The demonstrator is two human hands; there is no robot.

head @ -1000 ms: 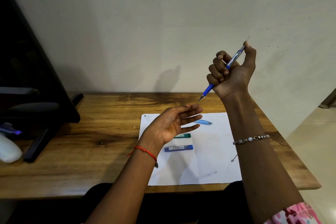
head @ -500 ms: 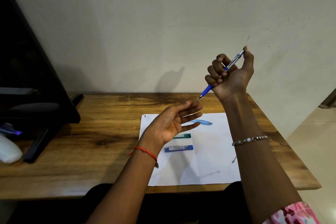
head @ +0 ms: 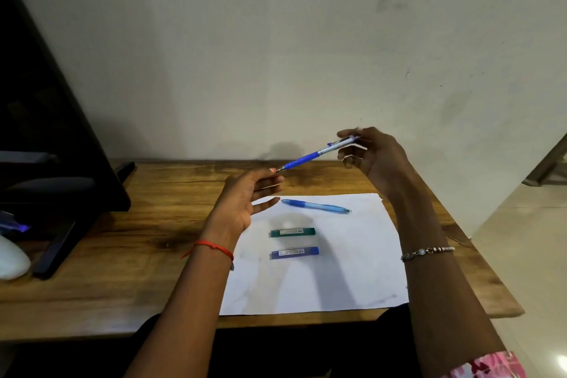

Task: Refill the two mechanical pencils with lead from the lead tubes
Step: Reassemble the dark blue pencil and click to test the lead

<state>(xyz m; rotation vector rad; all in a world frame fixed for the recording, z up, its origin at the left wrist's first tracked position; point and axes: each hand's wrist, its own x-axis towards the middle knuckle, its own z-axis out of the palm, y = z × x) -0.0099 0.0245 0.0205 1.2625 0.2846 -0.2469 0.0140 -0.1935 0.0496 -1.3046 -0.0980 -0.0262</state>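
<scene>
My right hand (head: 376, 156) holds a blue and clear mechanical pencil (head: 316, 154) by its rear end, above the desk's far edge, tip pointing left and down. The tip meets the fingertips of my left hand (head: 245, 196), which is held palm up with fingers relaxed. A second, light blue mechanical pencil (head: 316, 205) lies on the white paper sheet (head: 337, 273). Nearer me on the paper lie a green lead tube (head: 293, 232) and a blue lead tube (head: 294, 252), both flat.
The wooden desk (head: 122, 285) stands against a pale wall. A black stand or monitor base (head: 61, 163) fills the left side, with a white object (head: 12, 261) at the left edge. The desk's right edge (head: 478, 255) drops to a tiled floor.
My right hand has lowered and loosened from a fist grip to a fingertip hold, swinging the pencil flatter. Its tip now reaches my left fingertips. The left hand stayed roughly in place.
</scene>
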